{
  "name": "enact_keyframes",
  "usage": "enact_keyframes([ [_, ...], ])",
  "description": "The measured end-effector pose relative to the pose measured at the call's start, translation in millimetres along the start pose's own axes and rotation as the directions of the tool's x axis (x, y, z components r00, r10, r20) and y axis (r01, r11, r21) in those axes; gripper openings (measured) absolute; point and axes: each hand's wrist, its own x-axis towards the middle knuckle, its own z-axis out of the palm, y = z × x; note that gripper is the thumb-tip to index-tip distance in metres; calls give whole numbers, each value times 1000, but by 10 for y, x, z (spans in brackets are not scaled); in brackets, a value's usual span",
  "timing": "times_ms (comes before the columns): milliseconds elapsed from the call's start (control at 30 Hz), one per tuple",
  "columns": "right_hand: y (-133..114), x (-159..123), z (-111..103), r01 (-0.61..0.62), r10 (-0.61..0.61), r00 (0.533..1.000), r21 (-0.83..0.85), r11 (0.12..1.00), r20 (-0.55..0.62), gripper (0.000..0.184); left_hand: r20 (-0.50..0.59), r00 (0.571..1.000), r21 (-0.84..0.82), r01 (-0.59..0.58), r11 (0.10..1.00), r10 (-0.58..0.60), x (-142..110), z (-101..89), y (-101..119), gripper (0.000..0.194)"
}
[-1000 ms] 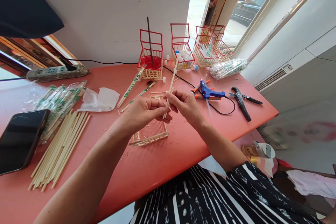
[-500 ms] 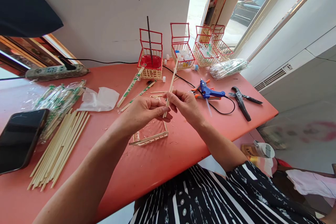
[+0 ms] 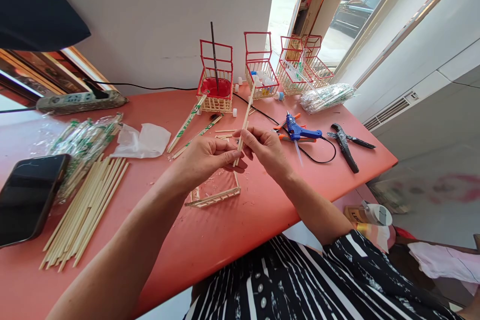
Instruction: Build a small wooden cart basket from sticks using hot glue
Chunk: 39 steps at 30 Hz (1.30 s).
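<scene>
Between the fingertips of both my hands is a wooden chopstick [image 3: 249, 106], slanting up and away from me. A shorter piece of stick seems to lie along its lower end, partly hidden by the fingers. My left hand [image 3: 212, 154] pinches the near end between thumb and fingers. My right hand [image 3: 267, 150] grips a little higher, its thumb on top. Below the hands, a small open frame of glued sticks [image 3: 213, 201] rests on the table, its far side partly covered by my left hand.
On the red table [image 3: 225, 250], loose chopsticks [image 3: 84, 215], wrapped chopsticks [image 3: 90, 140] and a phone [image 3: 32, 200] lie left. A blue glue gun [image 3: 300, 131] and black-handled pliers [image 3: 345, 147] lie right. Several small stick carts stand behind, including one holding a red dish [image 3: 215, 87].
</scene>
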Motion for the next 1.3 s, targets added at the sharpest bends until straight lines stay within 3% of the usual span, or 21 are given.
enact_keyframes([
  [633,7,-6,12,4,-4,1000,-8,1000,-31,49,6,1000,-34,-7,999,7,11,17,2,44],
  [933,-8,-13,11,15,-18,1000,-89,996,-24,50,35,999,-49,-19,999,21,33,21,9,51],
  [1300,15,-25,59,68,-78,994,-120,990,-80,52,-49,997,-87,-70,994,65,42,55,-19,55],
])
